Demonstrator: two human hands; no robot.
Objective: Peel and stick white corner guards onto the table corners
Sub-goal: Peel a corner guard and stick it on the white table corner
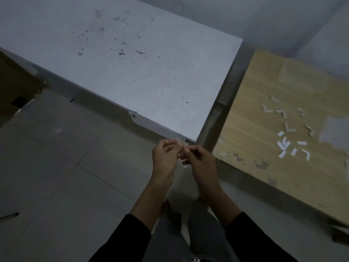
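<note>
Head view: the left hand (165,156) and the right hand (200,160) meet just below the near corner of the white bench (132,69), both with fingers (191,148) curled and pinching a small pale corner guard (183,143) between them. The guard is held in the air just beside that corner; whether it touches the edge cannot be told. To the right, a wooden bench (251,133) carries scattered white strips (288,141), probably peeled backing. Judged from its size, the guard is very light, soft enough to flex, and tacky once its liner is off, so it is best held by the outer faces or edges, keeping fingertips off the adhesive. The liner itself is too small to distinguish here; peeling appears to be the step in hand.
</note>
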